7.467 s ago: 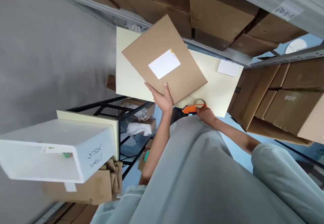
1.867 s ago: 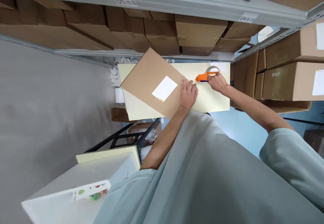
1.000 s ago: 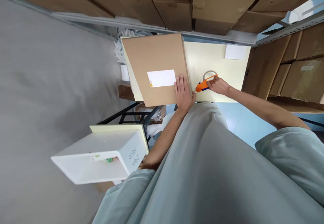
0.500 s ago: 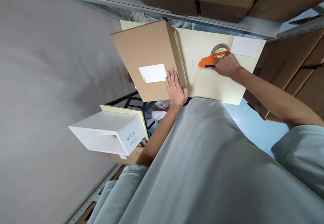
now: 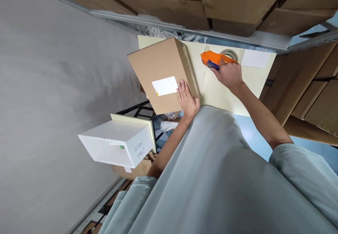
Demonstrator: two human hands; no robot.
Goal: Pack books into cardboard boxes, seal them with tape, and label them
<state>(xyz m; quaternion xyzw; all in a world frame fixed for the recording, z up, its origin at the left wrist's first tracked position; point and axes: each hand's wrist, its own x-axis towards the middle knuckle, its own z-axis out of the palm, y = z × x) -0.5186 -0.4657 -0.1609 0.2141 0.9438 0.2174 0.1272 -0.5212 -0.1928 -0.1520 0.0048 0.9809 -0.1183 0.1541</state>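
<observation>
A closed cardboard box (image 5: 158, 59) with a white label (image 5: 164, 86) lies at an angle on the cream work board. My left hand (image 5: 188, 100) rests flat on its near right corner, fingers stretched over the label's edge. To the right of the box, my right hand (image 5: 230, 72) is wrapped round an orange tape dispenser (image 5: 211, 56) with a dark blue part at its front. A roll of tape (image 5: 229, 53) shows just behind it; whether it is mounted on the dispenser is hard to tell. The dispenser is apart from the box.
White paper (image 5: 255, 58) lies at the cream board's (image 5: 221, 98) far right. A white open bin (image 5: 116, 140) with handwriting stands lower left, near the grey wall (image 5: 52, 86). Cardboard boxes (image 5: 243, 1) fill the shelf ahead; more boxes (image 5: 303, 86) stand at the right.
My right hand has brought the tape dispenser left and turned it, so its blue part shows more. My left hand stays on the box. The view has shifted slightly.
</observation>
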